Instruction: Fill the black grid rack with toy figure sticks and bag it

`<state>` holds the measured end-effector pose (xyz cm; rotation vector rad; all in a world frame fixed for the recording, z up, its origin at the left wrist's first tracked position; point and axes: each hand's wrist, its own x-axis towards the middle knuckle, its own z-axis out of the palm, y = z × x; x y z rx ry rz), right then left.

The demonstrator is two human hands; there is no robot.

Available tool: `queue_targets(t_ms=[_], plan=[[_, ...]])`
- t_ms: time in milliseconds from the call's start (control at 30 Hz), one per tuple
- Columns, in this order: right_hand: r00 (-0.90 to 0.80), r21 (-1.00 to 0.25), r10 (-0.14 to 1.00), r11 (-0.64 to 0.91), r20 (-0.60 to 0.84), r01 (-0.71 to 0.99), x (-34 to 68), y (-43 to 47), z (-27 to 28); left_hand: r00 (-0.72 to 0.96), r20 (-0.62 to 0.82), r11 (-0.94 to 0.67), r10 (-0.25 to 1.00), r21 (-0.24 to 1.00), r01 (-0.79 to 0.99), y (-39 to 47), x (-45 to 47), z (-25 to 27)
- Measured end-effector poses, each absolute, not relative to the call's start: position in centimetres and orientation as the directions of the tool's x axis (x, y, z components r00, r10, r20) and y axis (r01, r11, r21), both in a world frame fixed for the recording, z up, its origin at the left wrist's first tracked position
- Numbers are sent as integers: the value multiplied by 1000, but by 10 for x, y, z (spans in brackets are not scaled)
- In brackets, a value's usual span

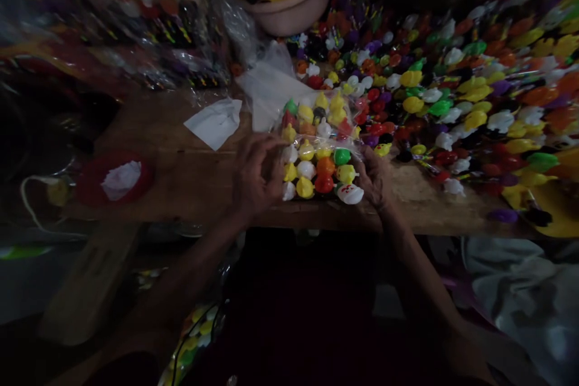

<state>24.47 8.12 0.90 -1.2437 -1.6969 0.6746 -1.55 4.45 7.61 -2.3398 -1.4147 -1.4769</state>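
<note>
A block of small plastic figures [315, 169] in yellow, white, red, orange and green stands in rows near the front edge of a wooden tabletop [190, 184], with clear plastic [325, 143] over part of it. The person's two hands flank it. The left hand [259, 172], slightly blurred, curves its fingers toward the left side; the right hand [373, 175] is bent around the right edge. How firmly either one grips cannot be told. Just behind lie pale plastic sheets [266, 85], with a creased white paper [216, 122] to their left. Farther left is a red dish [84, 184] holding crumpled white material [121, 180]. A large heap of loose, many-coloured toys [441, 96] spreads across the right side. At the back sits a pink basin [301, 12]; bagged toys [154, 6] fill the upper left.
</note>
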Motion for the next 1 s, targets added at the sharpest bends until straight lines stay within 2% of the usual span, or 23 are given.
queue_targets(t_ms=[67,133,167,267,367,433,567,667,833,1000], plan=[[-117,-890,959,285,260,357,247,82,16,294,754,-681,587,264,683,32,2,91],[-129,-912,967,252,221,323,248,83,24,522,683,-787,511,128,603,19,21,96],[-139,-911,967,250,215,329,249,83,28,581,646,-808,496,98,582,15,30,93],[-155,-857,963,269,222,440,249,82,41,641,566,-788,518,24,616,10,48,77],[-119,-695,937,325,328,641,246,80,51,636,598,-760,488,-67,646,17,53,63],[-98,-616,912,345,399,708,244,78,56,607,654,-756,450,-83,649,23,53,61],[-138,-502,857,414,497,760,239,71,66,541,716,-753,442,-31,657,28,54,64],[-139,-404,810,423,570,811,239,65,75,533,698,-726,478,-27,687,27,61,67],[-117,-368,763,433,636,823,244,42,85,465,704,-627,537,-35,778,30,76,70],[-184,-202,689,439,701,875,246,13,70,480,673,-637,563,-17,771,40,81,66]])
